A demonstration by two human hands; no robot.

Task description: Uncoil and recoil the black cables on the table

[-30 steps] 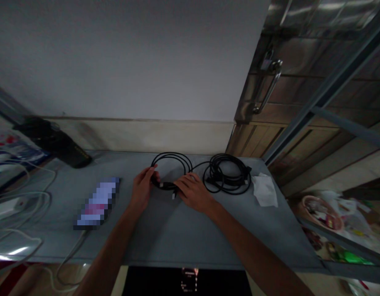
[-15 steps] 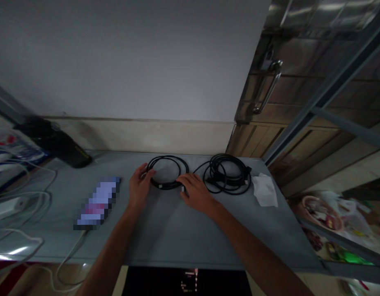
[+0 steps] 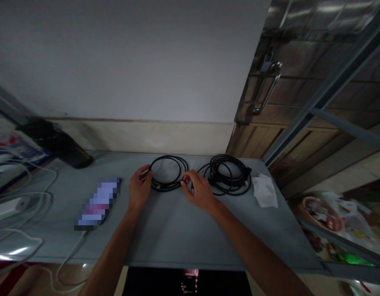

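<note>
A black cable (image 3: 168, 189), wound in a loose coil, lies on the grey tabletop (image 3: 177, 234) in front of me. My left hand (image 3: 140, 187) pinches the coil's left side between thumb and fingers. At its lower right edge, my right hand (image 3: 198, 189) has thumb and forefinger closed on a part of the cable, with a small dark end showing below the fingers. A pale plug tip sits at the coil's lower left. Just right of my right hand rests a second, thicker coil of black cable (image 3: 229, 174).
A crumpled white tissue (image 3: 264, 190) lies right of the second coil. On the left are a blurred-out phone (image 3: 99, 203) with a white cord, a black bottle (image 3: 65, 148) and a white adapter (image 3: 8, 207). A metal post (image 3: 300, 107) rises at the right.
My right hand has shifted slightly right, its thumb and forefinger now pinched at the coil's edge. The left hand has stayed at the coil's left side.
</note>
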